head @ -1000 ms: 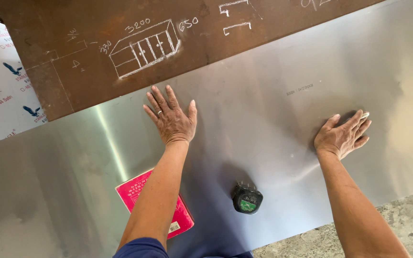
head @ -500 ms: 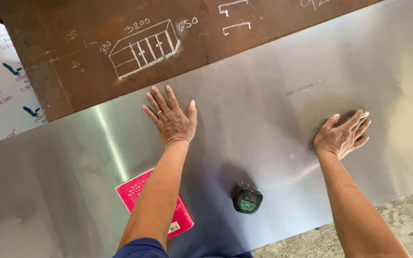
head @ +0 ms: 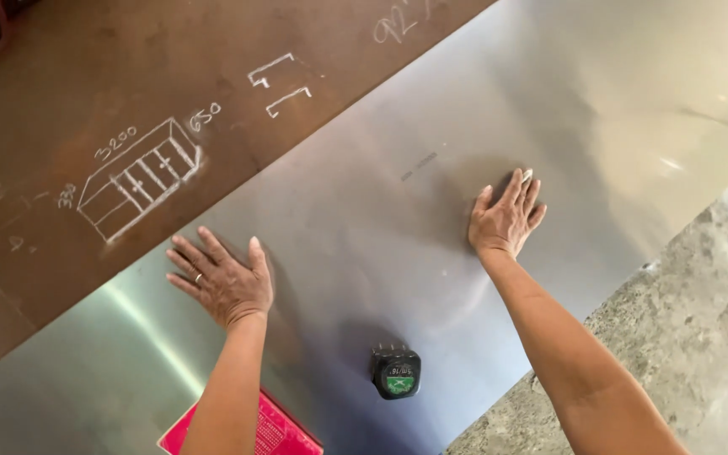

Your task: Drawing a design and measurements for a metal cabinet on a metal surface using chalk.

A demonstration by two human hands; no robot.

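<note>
A large shiny metal sheet point(head: 431, 211) lies flat across the view. My left hand point(head: 222, 282) presses palm-down on it, fingers spread, a ring on one finger. My right hand point(head: 505, 217) also rests flat on the sheet further right, with a small white piece, perhaps chalk, between its fingertips. A black and green tape measure point(head: 396, 372) sits on the sheet between my forearms. Neither hand grips the sheet.
A rusty brown steel plate point(head: 86, 101) with chalk sketches lies beyond the sheet at upper left. A pink booklet point(head: 275, 430) lies near my left forearm. Rough concrete floor point(head: 676, 337) shows at lower right past the sheet's edge.
The view has shifted, so both hands and the tape measure sit lower and further right in frame. The hands stay flat on the sheet.
</note>
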